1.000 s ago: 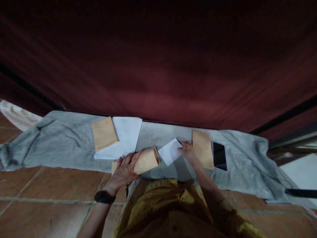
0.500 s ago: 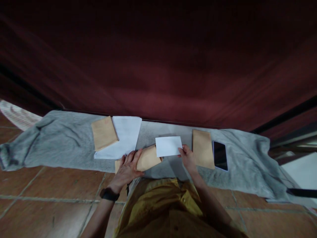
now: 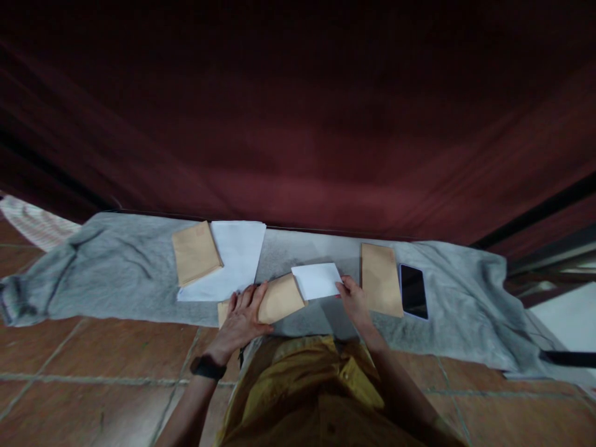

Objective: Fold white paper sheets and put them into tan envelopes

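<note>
My left hand (image 3: 243, 315) lies over a brown paper envelope (image 3: 281, 298), fingers spread and pressing it against the grey cloth. In a pinch between thumb and fingers, my right hand (image 3: 352, 294) grips the right end of a white sheet of paper (image 3: 318, 280). The sheet's left end meets the envelope's right end; whether its edge is inside the opening I cannot tell. Right of my right hand lies a stack of brown envelopes (image 3: 382, 279).
Further right lies a smartphone (image 3: 414, 292). At the left, more brown envelopes (image 3: 196, 253) rest partly on white paper sheets (image 3: 238, 248). Everything lies on a grey cloth (image 3: 125, 267), with a dark red upright surface (image 3: 298, 155) behind and floor tiles (image 3: 93, 360) in front.
My right hand has brought the white sheet slightly lower and tilted it, so its left end lines up with the envelope's end. My left hand stays on the envelope.
</note>
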The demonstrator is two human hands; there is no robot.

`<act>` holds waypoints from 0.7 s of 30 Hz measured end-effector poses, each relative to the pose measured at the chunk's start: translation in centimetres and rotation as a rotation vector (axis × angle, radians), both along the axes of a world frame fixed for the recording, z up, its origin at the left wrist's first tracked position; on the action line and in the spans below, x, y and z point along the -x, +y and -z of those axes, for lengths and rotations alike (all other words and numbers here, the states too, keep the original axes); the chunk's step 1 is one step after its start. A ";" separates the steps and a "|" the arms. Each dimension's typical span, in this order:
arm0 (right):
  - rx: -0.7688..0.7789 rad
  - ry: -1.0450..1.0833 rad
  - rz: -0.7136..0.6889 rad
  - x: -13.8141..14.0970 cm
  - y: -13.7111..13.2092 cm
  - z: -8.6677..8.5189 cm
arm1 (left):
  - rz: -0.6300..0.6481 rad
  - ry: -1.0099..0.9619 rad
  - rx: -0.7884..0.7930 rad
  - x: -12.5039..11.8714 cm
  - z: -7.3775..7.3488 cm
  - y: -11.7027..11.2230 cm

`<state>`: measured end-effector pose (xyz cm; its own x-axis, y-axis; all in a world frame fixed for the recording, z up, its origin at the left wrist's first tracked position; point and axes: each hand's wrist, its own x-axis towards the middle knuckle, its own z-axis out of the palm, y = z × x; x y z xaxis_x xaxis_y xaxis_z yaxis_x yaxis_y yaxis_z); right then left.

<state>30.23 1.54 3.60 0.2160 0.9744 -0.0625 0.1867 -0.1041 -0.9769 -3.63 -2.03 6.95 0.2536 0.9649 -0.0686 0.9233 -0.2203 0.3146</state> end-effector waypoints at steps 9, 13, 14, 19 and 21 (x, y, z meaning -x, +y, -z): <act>0.120 -0.084 -0.246 -2.4 0.7 -1.0 | 0.026 -0.005 -0.019 0.2 0.4 0.2; 0.132 -0.107 -0.286 -1.6 1.0 -1.4 | 0.079 -0.001 -0.075 -0.8 -0.1 0.7; 0.130 -0.115 -0.289 -1.0 1.0 -1.5 | 0.091 0.000 -0.097 -1.2 -0.3 0.9; 0.113 -0.140 -0.298 2.2 0.7 -1.5 | 0.140 0.022 -0.207 -3.8 -1.3 2.1; 0.130 -0.134 -0.310 3.0 0.6 -1.4 | 0.163 0.022 -0.225 -4.6 -1.5 2.4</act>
